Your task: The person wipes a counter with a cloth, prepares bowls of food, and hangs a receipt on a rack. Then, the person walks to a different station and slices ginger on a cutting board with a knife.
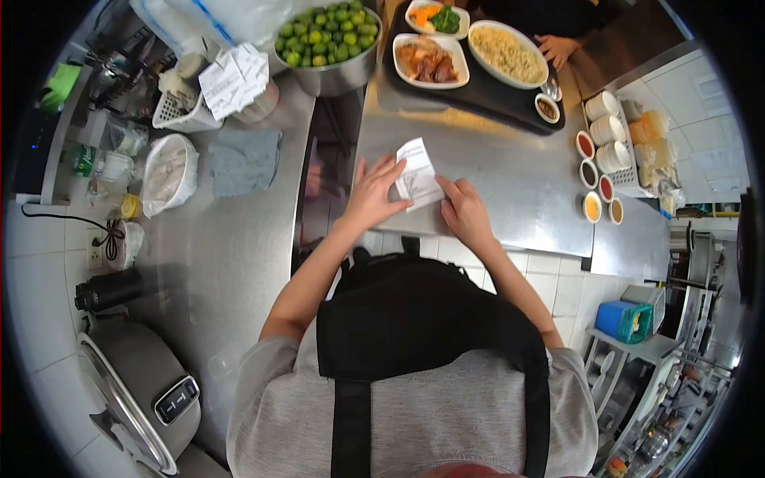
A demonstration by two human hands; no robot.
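A white printed paper slip lies on the steel counter in front of me. My left hand rests on its left edge with the fingers apart. At the slip's right edge is my right hand, its index finger stretched toward the paper and the other fingers partly curled. Beyond them, a black tray carries a white dish of browned meat, an oval dish of rice, a small dish of vegetables and a little sauce cup.
Another person's hand is by the tray's right side. A metal bowl of limes, a stack of slips and a grey cloth are at left. Sauce cups and a white basket stand at right.
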